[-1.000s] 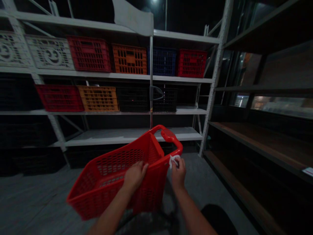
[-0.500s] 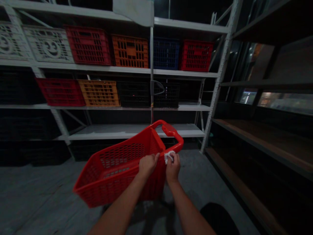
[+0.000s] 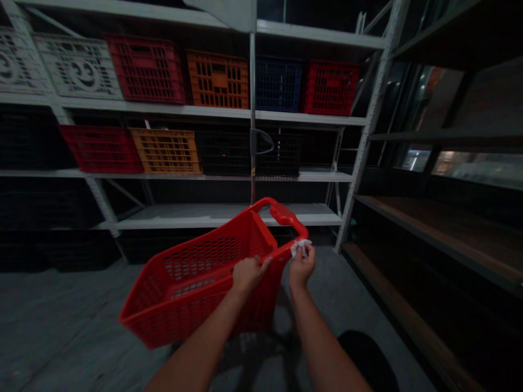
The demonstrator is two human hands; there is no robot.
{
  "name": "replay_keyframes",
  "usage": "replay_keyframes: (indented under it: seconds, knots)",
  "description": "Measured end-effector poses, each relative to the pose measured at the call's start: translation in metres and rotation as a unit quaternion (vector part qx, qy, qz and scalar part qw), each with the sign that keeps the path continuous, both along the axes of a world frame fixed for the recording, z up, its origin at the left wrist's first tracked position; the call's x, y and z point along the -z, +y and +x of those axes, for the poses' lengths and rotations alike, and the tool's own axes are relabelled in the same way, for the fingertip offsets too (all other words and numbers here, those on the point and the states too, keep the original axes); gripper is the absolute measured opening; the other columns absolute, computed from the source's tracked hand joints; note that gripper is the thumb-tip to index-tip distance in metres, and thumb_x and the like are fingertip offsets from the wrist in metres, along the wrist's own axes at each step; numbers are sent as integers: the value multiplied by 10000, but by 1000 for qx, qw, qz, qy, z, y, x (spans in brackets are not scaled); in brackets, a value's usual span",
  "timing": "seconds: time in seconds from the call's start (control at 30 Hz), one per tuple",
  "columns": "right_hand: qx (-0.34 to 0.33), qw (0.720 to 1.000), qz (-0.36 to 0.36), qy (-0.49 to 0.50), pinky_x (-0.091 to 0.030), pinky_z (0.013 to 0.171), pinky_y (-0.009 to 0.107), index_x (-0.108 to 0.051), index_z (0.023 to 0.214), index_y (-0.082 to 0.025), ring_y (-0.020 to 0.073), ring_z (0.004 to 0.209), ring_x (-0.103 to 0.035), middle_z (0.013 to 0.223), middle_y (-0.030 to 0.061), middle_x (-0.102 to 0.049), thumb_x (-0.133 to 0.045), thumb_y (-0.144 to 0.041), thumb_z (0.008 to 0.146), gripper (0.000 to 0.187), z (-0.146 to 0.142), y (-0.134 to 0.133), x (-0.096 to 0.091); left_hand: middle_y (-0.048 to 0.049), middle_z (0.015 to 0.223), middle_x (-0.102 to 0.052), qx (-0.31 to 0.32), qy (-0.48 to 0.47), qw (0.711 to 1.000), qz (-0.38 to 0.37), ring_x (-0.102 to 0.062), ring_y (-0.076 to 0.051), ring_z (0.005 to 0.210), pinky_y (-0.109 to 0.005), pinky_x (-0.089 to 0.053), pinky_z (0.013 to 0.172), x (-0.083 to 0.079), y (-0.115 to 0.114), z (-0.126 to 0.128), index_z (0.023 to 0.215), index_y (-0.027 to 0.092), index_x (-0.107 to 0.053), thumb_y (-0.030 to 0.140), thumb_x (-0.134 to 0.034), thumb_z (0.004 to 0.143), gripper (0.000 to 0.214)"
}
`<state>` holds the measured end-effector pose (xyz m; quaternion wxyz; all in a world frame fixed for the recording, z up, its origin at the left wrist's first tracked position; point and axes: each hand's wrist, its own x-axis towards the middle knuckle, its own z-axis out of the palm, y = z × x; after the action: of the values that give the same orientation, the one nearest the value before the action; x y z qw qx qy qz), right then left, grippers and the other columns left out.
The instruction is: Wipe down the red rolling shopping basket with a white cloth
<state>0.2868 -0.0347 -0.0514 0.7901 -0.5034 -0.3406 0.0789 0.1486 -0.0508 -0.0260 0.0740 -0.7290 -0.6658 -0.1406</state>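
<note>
A red plastic shopping basket (image 3: 192, 288) is held tilted in front of me, its handle (image 3: 286, 215) at the far end. My left hand (image 3: 247, 272) grips the basket's near rim, fingers curled over the edge. My right hand (image 3: 302, 267) is closed on a small white cloth (image 3: 299, 246) and presses it against the rim just below the handle.
White metal shelving (image 3: 229, 114) ahead carries red, orange, blue, white and black crates on its upper levels; its lower shelf (image 3: 212, 215) is bare. Dark wooden shelves (image 3: 445, 228) run along the right. Grey concrete floor (image 3: 61, 321) lies to the left.
My right hand with the cloth has slid along the rim up toward the handle. The left hand has shifted further right along the rim. The view has dipped slightly.
</note>
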Motion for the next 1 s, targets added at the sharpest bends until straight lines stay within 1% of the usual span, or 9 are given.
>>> replay_keyframes:
  seconds: [0.1, 0.2, 0.37, 0.43, 0.5, 0.67, 0.83, 0.9, 1.0]
  knots:
    - [-6, 1000, -8, 10, -429, 693, 286, -537, 899, -121, 176, 737, -548, 834, 88, -583, -432, -356, 757, 294, 33, 14, -24, -105, 769, -672, -5, -4, 1000, -7, -630, -224, 759, -285, -434, 640, -1, -5, 2, 811, 178, -640, 628, -100, 789, 702]
    - [-38, 997, -33, -52, -422, 700, 294, -580, 866, -110, 191, 752, -547, 818, 97, -598, -452, -366, 735, 315, 56, 16, -30, -112, 766, -670, -10, -5, 1000, -7, -630, -230, 754, -290, -434, 631, 0, -8, 3, 832, 169, -638, 637, -111, 783, 707]
    - [-100, 988, -36, -116, -431, 667, 275, -600, 878, -133, 179, 752, -551, 807, 73, -612, -471, -376, 753, 302, 63, -8, -15, -114, 749, -666, 2, -3, 1000, -3, -628, -237, 736, -305, -435, 624, 3, -14, -6, 803, 171, -632, 629, -100, 789, 702]
    - [-132, 980, -41, -145, -436, 673, 272, -619, 889, -135, 176, 762, -560, 839, 74, -620, -492, -361, 746, 296, 65, -8, -21, -116, 744, -665, 8, 0, 1000, -3, -627, -235, 736, -302, -434, 627, 4, -17, -13, 795, 171, -632, 623, -93, 792, 703]
    - [-171, 959, -80, -210, -437, 683, 273, -651, 853, -136, 179, 764, -567, 839, 72, -633, -522, -327, 722, 265, 70, 3, -40, -118, 748, -665, 15, 4, 1000, -3, -626, -232, 738, -297, -433, 627, 3, -19, -18, 812, 175, -633, 625, -99, 791, 699]
    - [-265, 846, -205, -416, -415, 677, 256, -691, 751, -141, 169, 737, -569, 775, 52, -662, -532, -198, 698, 177, 86, 39, -98, -128, 765, -667, 1, 5, 1000, -22, -626, -241, 744, -306, -437, 629, -1, -22, -29, 861, 186, -636, 638, -131, 781, 683]
    - [-467, 667, -275, -511, -394, 565, 210, -691, 815, -133, 136, 625, -561, 711, 18, -663, -560, -204, 691, 194, 99, 32, -119, -140, 763, -663, 2, 17, 999, -42, -624, -259, 756, -330, -445, 630, -2, -24, -40, 848, 170, -633, 636, -131, 782, 688]
    - [-464, 633, -286, -550, -389, 561, 208, -690, 825, -136, 137, 618, -565, 702, 14, -662, -559, -203, 697, 195, 94, 29, -123, -144, 775, -663, 8, 19, 999, -44, -622, -260, 770, -331, -445, 641, -3, -26, -43, 869, 163, -631, 634, -122, 784, 699]
    - [-332, 621, -260, -661, -388, 612, 219, -691, 783, -138, 154, 690, -578, 777, 47, -663, -520, -165, 718, 185, 70, 32, -131, -147, 795, -663, 13, 11, 999, -50, -620, -261, 780, -331, -445, 652, -4, -27, -45, 893, 161, -630, 642, -107, 779, 719]
